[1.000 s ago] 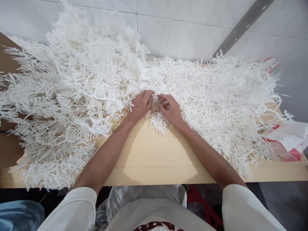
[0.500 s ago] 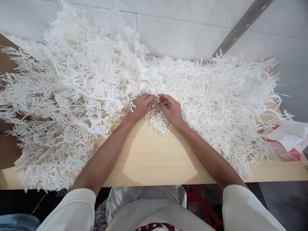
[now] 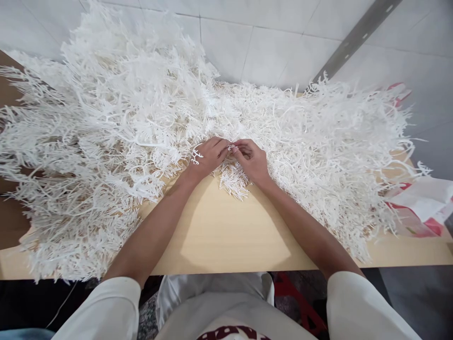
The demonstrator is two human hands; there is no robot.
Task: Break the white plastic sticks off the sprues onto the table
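Everywhere spiky white plastic sprigs [image 3: 123,123]

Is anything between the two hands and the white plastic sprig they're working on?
Nothing visible does. The left hand and right hand meet fingertip to fingertip on a small white sprig, at the near edge of the heap of white branches.

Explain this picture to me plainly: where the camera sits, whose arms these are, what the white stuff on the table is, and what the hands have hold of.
The camera sits on a person's head, looking down, so both arms are that person's own. The left hand and right hand meet fingertip to fingertip over a small white branched piece, pinching it between them. Around them a huge pile of white plastic sprigs covers the pale wooden table. A red and white plastic bag lies at the right edge. Behind is a white tiled wall.
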